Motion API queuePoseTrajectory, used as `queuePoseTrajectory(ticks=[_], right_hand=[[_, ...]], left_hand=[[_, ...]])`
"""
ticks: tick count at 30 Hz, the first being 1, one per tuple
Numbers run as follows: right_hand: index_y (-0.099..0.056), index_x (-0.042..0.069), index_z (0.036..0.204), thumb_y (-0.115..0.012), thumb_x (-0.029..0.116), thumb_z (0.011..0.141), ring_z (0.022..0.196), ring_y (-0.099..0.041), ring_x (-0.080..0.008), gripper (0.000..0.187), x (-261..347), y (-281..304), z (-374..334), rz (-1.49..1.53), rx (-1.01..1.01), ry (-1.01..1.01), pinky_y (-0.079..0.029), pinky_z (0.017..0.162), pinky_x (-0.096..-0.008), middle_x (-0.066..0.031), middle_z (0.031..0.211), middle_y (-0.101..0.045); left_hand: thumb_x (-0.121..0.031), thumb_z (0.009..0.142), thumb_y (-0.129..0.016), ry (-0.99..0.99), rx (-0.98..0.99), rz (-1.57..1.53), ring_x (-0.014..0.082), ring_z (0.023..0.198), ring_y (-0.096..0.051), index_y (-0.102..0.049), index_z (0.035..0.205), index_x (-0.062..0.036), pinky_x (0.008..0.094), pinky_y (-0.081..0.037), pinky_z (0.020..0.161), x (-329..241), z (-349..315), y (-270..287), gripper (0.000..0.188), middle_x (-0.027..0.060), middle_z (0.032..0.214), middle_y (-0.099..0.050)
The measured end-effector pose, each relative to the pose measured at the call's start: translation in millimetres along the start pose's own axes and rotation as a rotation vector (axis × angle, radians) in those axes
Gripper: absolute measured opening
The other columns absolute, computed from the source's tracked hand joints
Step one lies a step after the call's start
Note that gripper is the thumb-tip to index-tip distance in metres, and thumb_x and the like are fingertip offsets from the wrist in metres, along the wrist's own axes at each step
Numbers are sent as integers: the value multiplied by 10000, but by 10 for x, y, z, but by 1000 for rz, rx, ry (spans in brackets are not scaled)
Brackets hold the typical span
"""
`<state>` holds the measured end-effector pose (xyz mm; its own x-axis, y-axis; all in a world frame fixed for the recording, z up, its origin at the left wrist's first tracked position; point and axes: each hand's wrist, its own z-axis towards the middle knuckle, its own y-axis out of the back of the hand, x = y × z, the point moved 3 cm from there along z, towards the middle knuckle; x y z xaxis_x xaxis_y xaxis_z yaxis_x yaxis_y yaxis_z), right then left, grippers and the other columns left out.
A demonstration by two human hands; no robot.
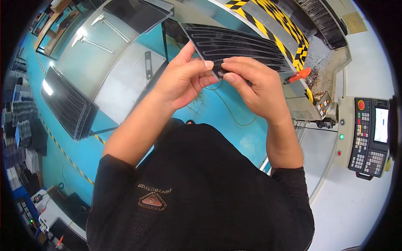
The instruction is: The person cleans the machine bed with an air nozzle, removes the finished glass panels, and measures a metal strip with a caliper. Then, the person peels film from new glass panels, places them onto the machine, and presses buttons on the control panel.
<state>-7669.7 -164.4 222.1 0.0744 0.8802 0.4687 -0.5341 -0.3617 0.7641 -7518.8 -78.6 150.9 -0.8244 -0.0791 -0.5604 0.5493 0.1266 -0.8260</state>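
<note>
A dark, glossy panel (pixel 234 42) with long curved grooves is held tilted in front of me. My left hand (pixel 178 77) grips its near left edge, thumb on the upper face and fingers underneath. My right hand (pixel 261 85) is closed in a pinch at the panel's near corner, with thumb and forefinger close together. Something small and dark shows under those fingertips, too hidden to name. The panel's far right end reaches over the edge of the machine bed.
On the left, a table (pixel 121 85) carries two calipers (pixel 96 44), a slotted metal piece (pixel 148 66), stacked grooved panels (pixel 65 104) and a dark sheet (pixel 138 16). To the right are a striped machine (pixel 264 21), an orange-handled tool (pixel 299 75) and a control panel (pixel 368 138).
</note>
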Motion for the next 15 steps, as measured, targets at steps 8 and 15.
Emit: queuePoseTrajectory(ticks=[8,15], right_hand=[[-714,26,988,-728,105,835,905,-685,-273,173,120,-46,15,-90,-43,60,-548,759,-333,-127,1040,-701],[-708,29,943,-745,123,819,878,-688,-280,160,123,-149,33,-122,-161,58,-547,757,-341,-134,1014,-704]], left_hand=[[-5,845,-627,-103,111,193,152,1025,-611,-294,1488,-116,291,-555,792,-89,-44,-64,732,86,1212,-597],[2,834,-621,-126,91,230,135,977,-595,-298,1491,-117,288,-515,798,-125,-44,-63,741,75,1186,-601]])
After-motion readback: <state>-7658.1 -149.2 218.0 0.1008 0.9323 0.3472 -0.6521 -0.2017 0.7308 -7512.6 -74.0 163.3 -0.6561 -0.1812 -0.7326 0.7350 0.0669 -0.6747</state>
